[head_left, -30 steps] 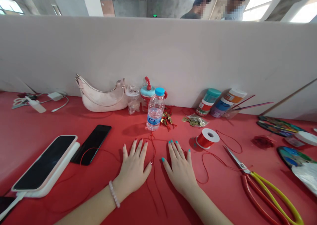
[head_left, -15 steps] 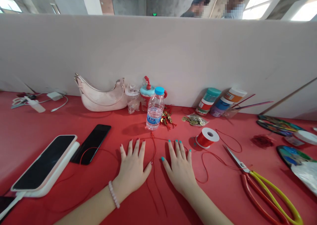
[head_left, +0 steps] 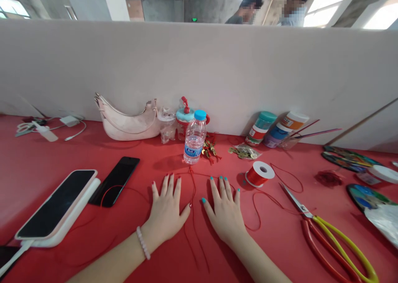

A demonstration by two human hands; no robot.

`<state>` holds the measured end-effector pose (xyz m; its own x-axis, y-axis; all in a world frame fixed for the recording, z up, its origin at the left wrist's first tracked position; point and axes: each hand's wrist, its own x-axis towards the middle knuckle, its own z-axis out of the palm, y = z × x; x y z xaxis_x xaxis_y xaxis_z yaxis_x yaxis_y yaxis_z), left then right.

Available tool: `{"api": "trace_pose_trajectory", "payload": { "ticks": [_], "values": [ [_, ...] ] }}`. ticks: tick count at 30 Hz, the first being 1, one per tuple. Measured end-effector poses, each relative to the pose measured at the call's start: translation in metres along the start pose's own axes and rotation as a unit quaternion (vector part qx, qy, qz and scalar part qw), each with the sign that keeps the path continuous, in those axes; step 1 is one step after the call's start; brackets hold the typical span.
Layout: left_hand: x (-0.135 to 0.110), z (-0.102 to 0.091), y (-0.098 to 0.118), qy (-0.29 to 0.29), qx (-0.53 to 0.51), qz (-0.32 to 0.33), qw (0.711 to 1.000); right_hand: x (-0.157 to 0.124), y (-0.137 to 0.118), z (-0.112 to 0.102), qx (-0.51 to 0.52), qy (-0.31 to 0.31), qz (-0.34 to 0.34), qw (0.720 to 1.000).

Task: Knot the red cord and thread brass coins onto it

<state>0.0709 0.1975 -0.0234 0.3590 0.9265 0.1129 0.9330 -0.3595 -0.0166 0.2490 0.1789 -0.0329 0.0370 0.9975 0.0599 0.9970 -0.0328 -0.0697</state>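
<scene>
My left hand (head_left: 166, 214) and right hand (head_left: 226, 216) lie palm down, fingers spread, pinching nothing. The knotted red cord (head_left: 191, 172) runs between them, probably to keep it in reach. On my right, the scissors (head_left: 303, 208) point away, handles towards me, likely for easy pickup. Past their tips, a red spool (head_left: 260, 174) lies on its side. The water bottle (head_left: 194, 144) stands upright beyond the knot. Everything shares a smooth red tabletop (head_left: 168, 264); behind a pale partition (head_left: 217, 67) are two people (head_left: 236, 20) and bright windows (head_left: 328, 5).
</scene>
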Motion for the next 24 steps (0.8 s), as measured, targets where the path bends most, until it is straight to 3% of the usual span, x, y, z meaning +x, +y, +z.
{"api": "trace_pose_trajectory", "payload": {
  "ticks": [12, 14, 19, 24],
  "values": [
    [0.000, -0.003, 0.000, 0.009, -0.016, -0.004, 1.000, 0.003, -0.002, 0.001, -0.011, 0.006, 0.002, 1.000],
    [0.000, -0.005, -0.001, 0.019, -0.030, 0.028, 0.999, 0.003, -0.002, 0.001, -0.017, 0.005, 0.003, 1.000],
    [-0.001, -0.011, -0.003, 0.027, -0.062, 0.192, 0.979, 0.004, -0.002, 0.000, -0.026, -0.005, 0.004, 1.000],
    [-0.004, -0.017, 0.000, 0.048, -0.050, 0.179, 0.981, 0.005, -0.002, 0.000, -0.023, -0.005, 0.006, 1.000]
  ]
}}
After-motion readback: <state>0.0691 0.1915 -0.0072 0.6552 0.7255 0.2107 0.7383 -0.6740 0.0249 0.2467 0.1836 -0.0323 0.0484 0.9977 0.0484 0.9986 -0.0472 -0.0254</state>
